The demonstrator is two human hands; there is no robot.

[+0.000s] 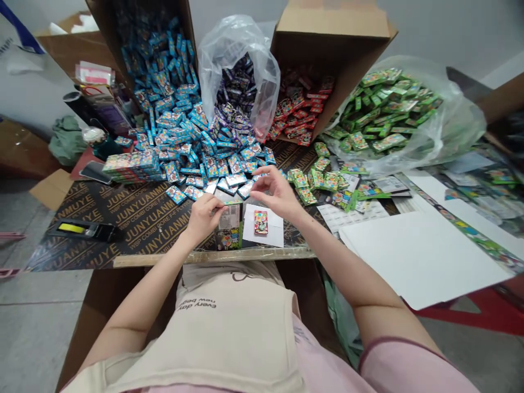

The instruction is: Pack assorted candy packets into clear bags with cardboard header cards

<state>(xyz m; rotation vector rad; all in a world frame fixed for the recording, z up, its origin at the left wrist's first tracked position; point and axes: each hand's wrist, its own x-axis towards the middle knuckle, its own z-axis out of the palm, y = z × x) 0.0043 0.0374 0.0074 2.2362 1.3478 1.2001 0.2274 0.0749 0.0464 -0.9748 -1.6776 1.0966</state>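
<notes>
Beige cloth apron (241, 322) | left fingers (216, 206) by glossy printed pouch (230, 222), grip unclear | right fingers (262, 195) parted | rectangular red packet (261, 222) on white paper (277, 232)

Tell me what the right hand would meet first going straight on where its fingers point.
The right hand would likely meet the nearest blue packs first, though its height above them is unclear.

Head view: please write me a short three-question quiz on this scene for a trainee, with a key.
1. What colour are the packets in the clear bag farthest to the right?
2. True or false: the red packet lies on a white sheet.
3. Pick one. The right hand is: A) clenched in a fist; B) open, thumb apart from the fingers.

Key: 1. Green. 2. True. 3. B.
</notes>
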